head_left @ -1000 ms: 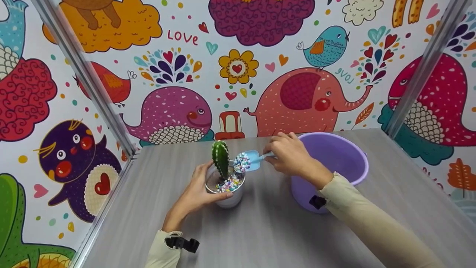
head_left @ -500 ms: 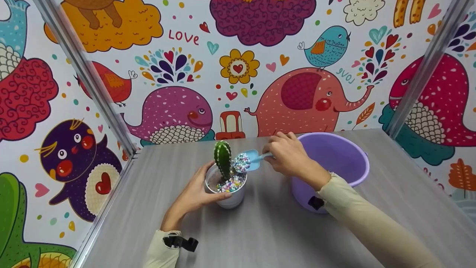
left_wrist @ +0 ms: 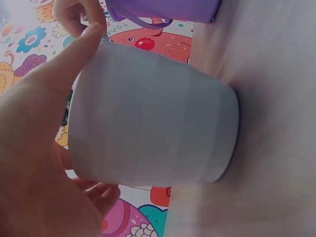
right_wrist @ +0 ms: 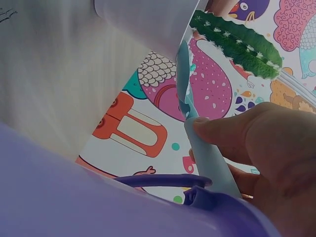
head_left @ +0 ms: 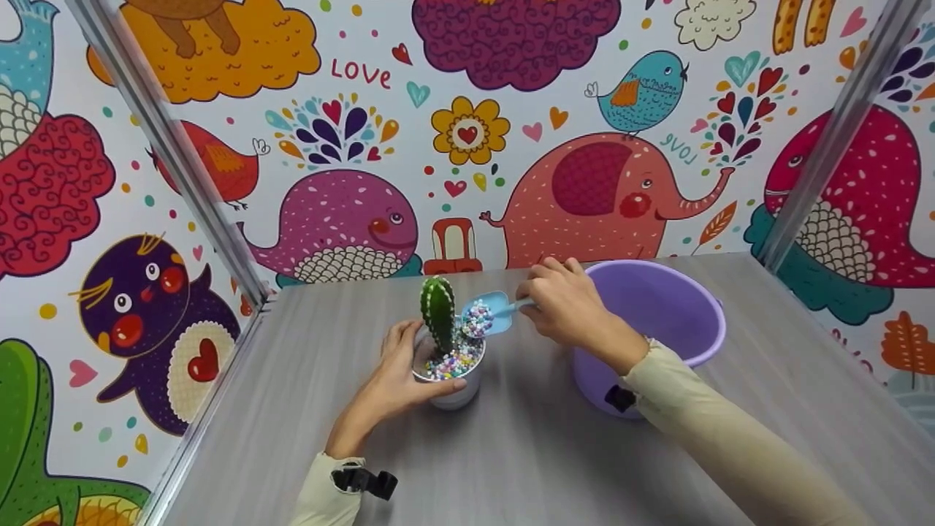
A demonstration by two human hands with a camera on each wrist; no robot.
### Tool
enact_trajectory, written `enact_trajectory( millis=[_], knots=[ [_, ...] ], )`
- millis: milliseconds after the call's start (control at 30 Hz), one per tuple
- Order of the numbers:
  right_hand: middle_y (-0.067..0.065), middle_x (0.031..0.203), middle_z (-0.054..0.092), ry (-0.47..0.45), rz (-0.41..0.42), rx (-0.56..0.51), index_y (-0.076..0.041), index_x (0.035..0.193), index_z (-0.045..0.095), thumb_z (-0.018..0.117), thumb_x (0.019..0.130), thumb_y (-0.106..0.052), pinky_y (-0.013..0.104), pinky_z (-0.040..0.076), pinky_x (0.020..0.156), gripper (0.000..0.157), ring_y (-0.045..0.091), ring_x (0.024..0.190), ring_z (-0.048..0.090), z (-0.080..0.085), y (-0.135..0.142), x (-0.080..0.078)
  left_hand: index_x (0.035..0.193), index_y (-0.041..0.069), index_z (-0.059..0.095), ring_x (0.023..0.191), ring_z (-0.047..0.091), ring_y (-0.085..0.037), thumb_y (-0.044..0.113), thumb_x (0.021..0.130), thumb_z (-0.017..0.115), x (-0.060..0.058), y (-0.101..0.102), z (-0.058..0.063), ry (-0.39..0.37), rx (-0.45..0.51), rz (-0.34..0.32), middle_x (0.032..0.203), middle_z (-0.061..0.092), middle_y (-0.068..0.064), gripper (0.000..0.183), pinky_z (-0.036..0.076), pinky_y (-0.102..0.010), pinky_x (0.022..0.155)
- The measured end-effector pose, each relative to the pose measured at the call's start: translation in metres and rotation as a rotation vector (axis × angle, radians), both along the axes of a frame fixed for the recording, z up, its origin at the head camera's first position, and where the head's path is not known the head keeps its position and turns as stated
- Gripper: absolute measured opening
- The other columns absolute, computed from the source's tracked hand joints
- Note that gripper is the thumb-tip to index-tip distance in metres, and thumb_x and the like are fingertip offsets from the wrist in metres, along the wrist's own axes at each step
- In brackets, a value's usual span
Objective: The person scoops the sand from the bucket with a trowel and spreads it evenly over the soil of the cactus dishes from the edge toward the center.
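Note:
A small green cactus [head_left: 438,310] stands in a white flowerpot [head_left: 462,394], with colourful little beads [head_left: 453,364] over part of its soil. My left hand [head_left: 394,383] grips the pot near its rim, thumb on the near side and fingers round the far left. In the left wrist view, the pot's wall [left_wrist: 153,118] hides most of those fingers. My right hand [head_left: 562,303] pinches the handle of a light blue scoop [head_left: 497,301]. The scoop's tip reaches the pot's right rim, and more beads [head_left: 478,319] lie on its blade. The right wrist view shows thumb and fingers round the handle [right_wrist: 210,160].
A purple bucket [head_left: 595,387] stands on the grey table [head_left: 511,460] at the right, partly under my right forearm. Its handle [right_wrist: 163,180] shows in the right wrist view. Printed wall panels [head_left: 350,219] and metal posts [head_left: 172,161] border the table.
The pile on the scoop has shrunk, and more beads lie in the pot beside the cactus. My left hand has shifted slightly right at the rim. The right hand has barely moved.

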State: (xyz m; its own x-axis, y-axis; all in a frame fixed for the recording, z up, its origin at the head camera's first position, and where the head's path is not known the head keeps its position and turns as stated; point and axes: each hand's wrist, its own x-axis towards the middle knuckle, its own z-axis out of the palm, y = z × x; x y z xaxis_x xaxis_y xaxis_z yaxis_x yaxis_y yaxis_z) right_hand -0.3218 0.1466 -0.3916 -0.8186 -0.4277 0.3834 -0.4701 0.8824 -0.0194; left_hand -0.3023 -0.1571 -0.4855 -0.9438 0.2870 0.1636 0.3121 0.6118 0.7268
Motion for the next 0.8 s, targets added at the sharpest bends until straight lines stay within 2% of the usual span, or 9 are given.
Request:
enact_trajectory(
  millis=[133,367,800],
  knots=[
    [0.003,0.108,0.078,0.002,0.001,-0.006,-0.016,0.107,0.086,0.09,0.089,-0.022,0.042,0.042,0.086,0.019,0.026,0.102,0.059,-0.0003,-0.0005,-0.0004,0.169,0.009,0.031,0.159,0.029,-0.033,0.065,0.072,0.094,0.0009,0.0007,-0.0002,0.004,-0.001,0.01,0.169,0.028,-0.012,0.128,0.035,-0.063,0.129],
    [0.003,0.104,0.078,0.069,0.023,-0.011,-0.016,0.104,0.086,0.089,0.089,-0.017,0.046,0.044,0.086,0.015,0.027,0.101,0.059,-0.0028,0.0009,-0.0003,0.167,0.01,0.036,0.156,0.031,-0.033,0.066,0.071,0.094,0.0011,0.0015,0.0012,0.024,-0.031,0.021,0.163,0.031,-0.012,0.125,0.037,-0.061,0.128],
    [0.003,0.106,0.077,0.043,0.014,-0.028,-0.016,0.105,0.086,0.088,0.091,-0.017,0.044,0.042,0.086,0.014,0.027,0.101,0.059,-0.0022,0.0003,0.0001,0.168,0.011,0.036,0.155,0.038,-0.033,0.068,0.073,0.092,0.0011,-0.0022,0.0017,0.036,-0.035,0.024,0.164,0.035,-0.01,0.124,0.04,-0.061,0.127]
  ],
)
